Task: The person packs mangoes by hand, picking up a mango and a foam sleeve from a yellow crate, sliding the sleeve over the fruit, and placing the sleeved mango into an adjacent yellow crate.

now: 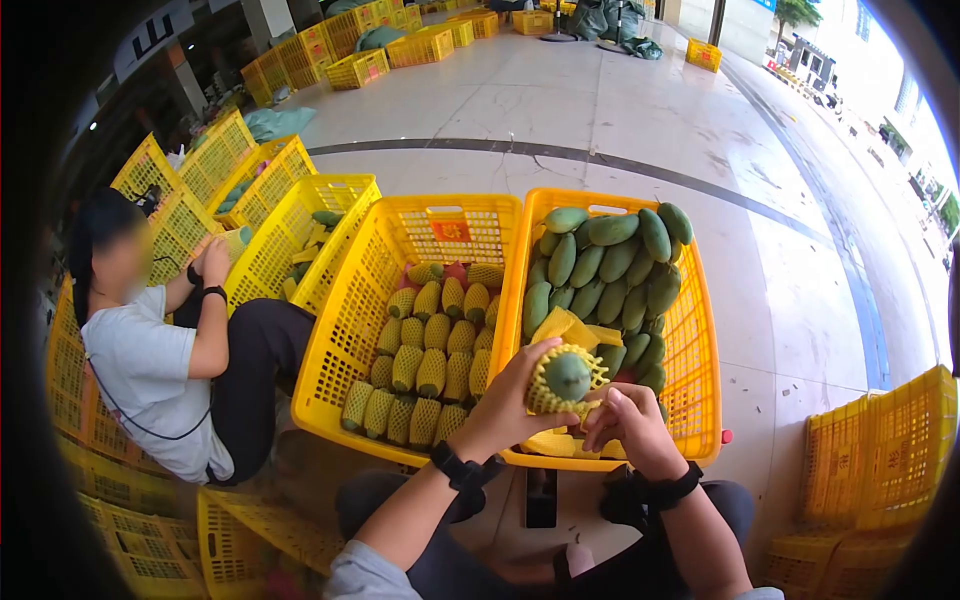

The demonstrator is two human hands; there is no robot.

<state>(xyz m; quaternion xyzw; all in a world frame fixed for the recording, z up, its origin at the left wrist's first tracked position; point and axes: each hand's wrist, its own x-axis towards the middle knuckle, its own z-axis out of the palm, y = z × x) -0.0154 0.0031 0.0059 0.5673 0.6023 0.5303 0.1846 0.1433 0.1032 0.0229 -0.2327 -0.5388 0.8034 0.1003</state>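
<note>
A green mango (568, 374) in a yellow foam net sleeve (542, 396) is held up over the front of the right crate, one end bare toward me. My left hand (505, 402) wraps around it from the left. On the other side, my right hand (637, 428) has its fingers closed at the sleeve's edge. Beneath my hands is a yellow crate (708, 345) with many bare green mangoes (612, 262) and flat yellow sleeves (562, 328). The crate beside it (345, 300) contains rows of sleeved mangoes (433, 370).
At the left, a seated person (150, 340) handles a mango (236, 242) beside another yellow crate (335, 188). Stacked crates (880, 450) stand at the lower right. A dark phone-like object (541, 498) lies below the crates, between my legs. More crates (420, 47) line the back.
</note>
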